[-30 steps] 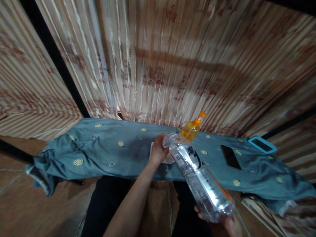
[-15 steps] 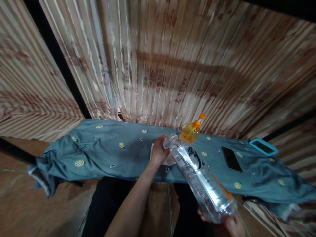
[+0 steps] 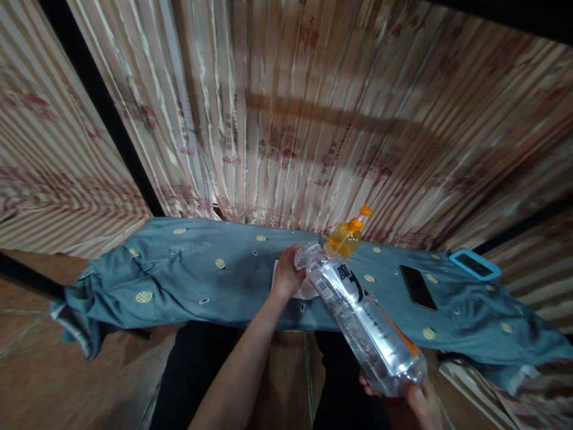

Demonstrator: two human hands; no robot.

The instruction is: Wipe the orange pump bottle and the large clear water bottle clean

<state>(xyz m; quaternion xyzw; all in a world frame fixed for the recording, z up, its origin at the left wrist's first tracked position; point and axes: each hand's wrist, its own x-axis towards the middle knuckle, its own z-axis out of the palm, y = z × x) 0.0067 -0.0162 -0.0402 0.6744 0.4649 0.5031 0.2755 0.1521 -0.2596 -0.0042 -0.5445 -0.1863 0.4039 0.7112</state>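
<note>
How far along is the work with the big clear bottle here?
Done: the clear bottle is off the blue cloth and tilted, neck up. In hand: the right hand supports its base, and the left hand grips the cap end; whether the cap is loosened cannot be told. Left: the orange spray bottle stands untouched.

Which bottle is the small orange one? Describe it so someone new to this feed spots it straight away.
Find the teal cloth spread before the striped curtain. Near its far edge, just beyond the left hand at the neck of the large clear bottle, stands the orange bottle. It is short, amber-tinted and has an orange nozzle top, unlike the long clear bottle or the flat dark phone.
</note>
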